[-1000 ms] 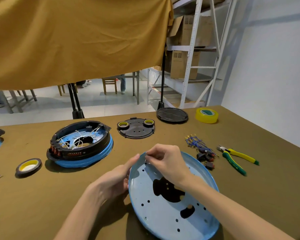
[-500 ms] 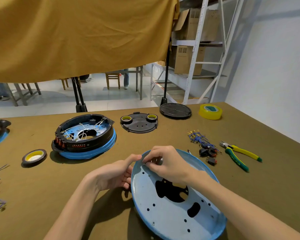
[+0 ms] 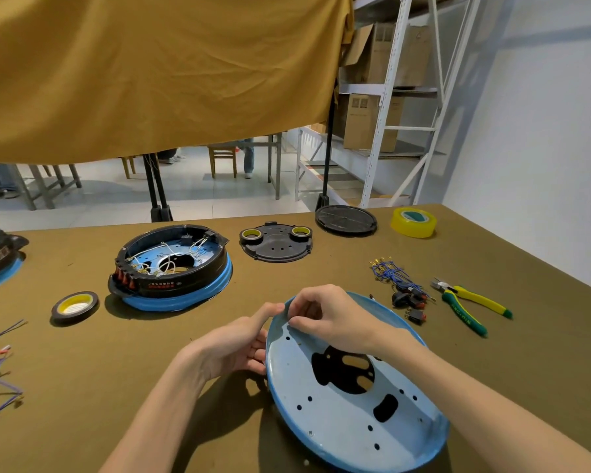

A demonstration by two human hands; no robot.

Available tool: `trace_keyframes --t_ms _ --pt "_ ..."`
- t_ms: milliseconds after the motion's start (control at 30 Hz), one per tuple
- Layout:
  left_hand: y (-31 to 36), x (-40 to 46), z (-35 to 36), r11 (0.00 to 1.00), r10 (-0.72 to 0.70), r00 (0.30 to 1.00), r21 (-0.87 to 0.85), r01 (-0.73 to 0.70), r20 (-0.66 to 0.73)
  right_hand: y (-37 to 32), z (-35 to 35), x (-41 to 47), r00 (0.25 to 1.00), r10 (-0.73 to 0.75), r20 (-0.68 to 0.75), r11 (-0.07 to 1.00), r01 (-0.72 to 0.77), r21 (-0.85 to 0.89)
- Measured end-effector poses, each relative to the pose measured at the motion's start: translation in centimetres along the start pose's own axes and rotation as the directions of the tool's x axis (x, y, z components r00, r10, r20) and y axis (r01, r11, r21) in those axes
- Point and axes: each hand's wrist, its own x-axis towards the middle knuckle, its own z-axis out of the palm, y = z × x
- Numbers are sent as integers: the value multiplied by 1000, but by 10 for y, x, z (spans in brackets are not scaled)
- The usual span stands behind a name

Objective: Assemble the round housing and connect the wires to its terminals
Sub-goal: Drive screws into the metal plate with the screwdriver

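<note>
Left hand grips the far-left rim of tilted blue round plate, right hand pinches something small, not identifiable, at its upper inner face; assembled housing, blue wires, pliers on table.

Pliers lie right of the pan (wired housing behind-left).

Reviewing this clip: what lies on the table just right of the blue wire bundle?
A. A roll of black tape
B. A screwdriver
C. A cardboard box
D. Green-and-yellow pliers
D: the green-and-yellow pliers lie on the table right of the blue wire bundle; the black tape roll sits far over on the left side.
</note>
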Motion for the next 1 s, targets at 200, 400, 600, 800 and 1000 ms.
trace_keyframes --t_ms 200,400,600,800,1000 --pt "-5 1 1 999 -31 999 14 31 -20 -2 -6 4 996 43 77 998 -38 -57" --pt "-6 1 2 1000 -12 999 -16 12 -30 -4 -2 6 997 45 59 990 -36 -139" --pt "-6 2 4 1000 -11 998 -19 10 -66 0 -6 -2 999 23 45 995 -19 -95" --pt "-7 2 4 1000 -18 997 -8 17 -70 -1 -4 -2 999 -5 38 993 10 -116" --pt "-8 2 5 1000 -17 996 21 19 -84 -3 0 -1 999 -17 28 981 22 -195"
